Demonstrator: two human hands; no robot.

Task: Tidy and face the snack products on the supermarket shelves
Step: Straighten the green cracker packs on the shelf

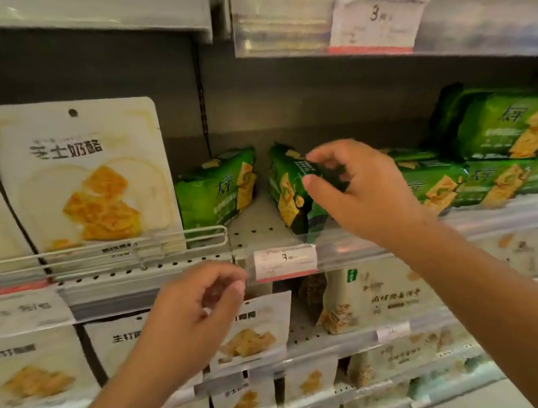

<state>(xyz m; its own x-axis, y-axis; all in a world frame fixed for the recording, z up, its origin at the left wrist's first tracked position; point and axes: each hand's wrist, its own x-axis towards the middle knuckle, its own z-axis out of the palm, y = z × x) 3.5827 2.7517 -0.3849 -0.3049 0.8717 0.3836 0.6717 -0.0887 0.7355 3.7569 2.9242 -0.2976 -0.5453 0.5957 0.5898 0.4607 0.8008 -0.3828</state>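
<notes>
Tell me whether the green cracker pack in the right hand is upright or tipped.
Tipped: the green cracker pack leans, standing on one end, pinched by the right hand.

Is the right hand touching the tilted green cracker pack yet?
Touching. The head view shows the right hand with thumb and fingers pinching the upper end of the tilted green cracker pack on the shelf.

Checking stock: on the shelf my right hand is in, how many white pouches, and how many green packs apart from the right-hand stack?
white pouches: 2
green packs: 2, one gripped by the right hand
Total: 4
</notes>
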